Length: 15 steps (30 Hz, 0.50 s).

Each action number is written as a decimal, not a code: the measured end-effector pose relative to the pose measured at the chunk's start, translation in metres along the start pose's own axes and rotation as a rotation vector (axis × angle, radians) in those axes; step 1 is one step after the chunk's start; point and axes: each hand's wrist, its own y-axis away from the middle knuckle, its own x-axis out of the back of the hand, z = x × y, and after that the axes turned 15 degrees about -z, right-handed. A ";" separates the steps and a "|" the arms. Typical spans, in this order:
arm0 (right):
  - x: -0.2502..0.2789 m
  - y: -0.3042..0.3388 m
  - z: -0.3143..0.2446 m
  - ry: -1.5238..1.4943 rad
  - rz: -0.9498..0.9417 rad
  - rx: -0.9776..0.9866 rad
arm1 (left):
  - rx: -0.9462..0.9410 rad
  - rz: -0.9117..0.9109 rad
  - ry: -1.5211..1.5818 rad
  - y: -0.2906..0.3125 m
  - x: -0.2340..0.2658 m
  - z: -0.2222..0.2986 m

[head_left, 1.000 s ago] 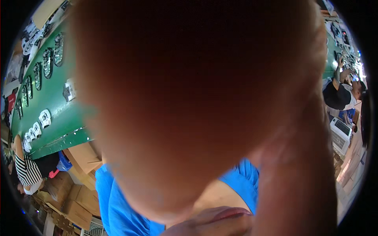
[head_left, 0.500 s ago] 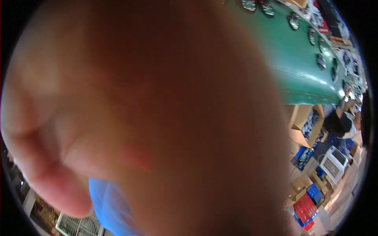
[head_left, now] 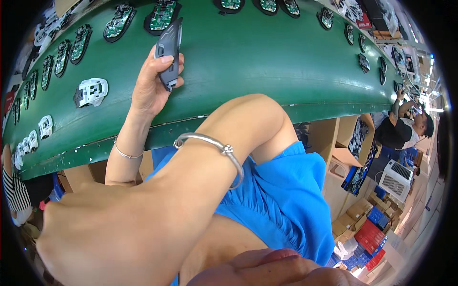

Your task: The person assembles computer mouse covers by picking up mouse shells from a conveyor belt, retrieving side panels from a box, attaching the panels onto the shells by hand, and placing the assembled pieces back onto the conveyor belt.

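My left hand (head_left: 151, 78) is raised over the near part of the green belt, its thumb and fingers closed round a dark grey computer mouse (head_left: 169, 43) held upright. My right forearm, with a silver bangle, crosses close in front from the right. At the lower left, my right hand (head_left: 100, 233) is near and blurred, its back showing and its fingers hidden. A white-and-black mouse shell (head_left: 91, 92) lies on the belt left of my left hand. Behind the held mouse sits an opened mouse base with a green circuit board (head_left: 162, 16).
Opened mouse bases (head_left: 81, 44) with circuit boards line the belt's far side (head_left: 238, 57). White shells (head_left: 45, 126) stand at the left. Cardboard boxes (head_left: 341, 136) are below at right. One co-worker (head_left: 405, 126) sits at far right; a striped sleeve (head_left: 15, 190) shows at far left.
My right hand and arm, which covered most of the view, have moved down and left. The belt, my left hand and the held mouse now show.
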 end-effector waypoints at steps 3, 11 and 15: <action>-0.003 0.012 -0.002 0.122 -0.069 -0.023 | 0.006 0.041 -0.015 0.001 -0.005 0.000; 0.032 0.036 0.011 -1.050 -0.044 0.450 | 0.003 -0.025 -0.038 0.014 0.011 0.000; 0.027 -0.004 0.022 -0.974 -0.187 0.415 | -0.004 -0.084 0.126 -0.001 -0.004 0.010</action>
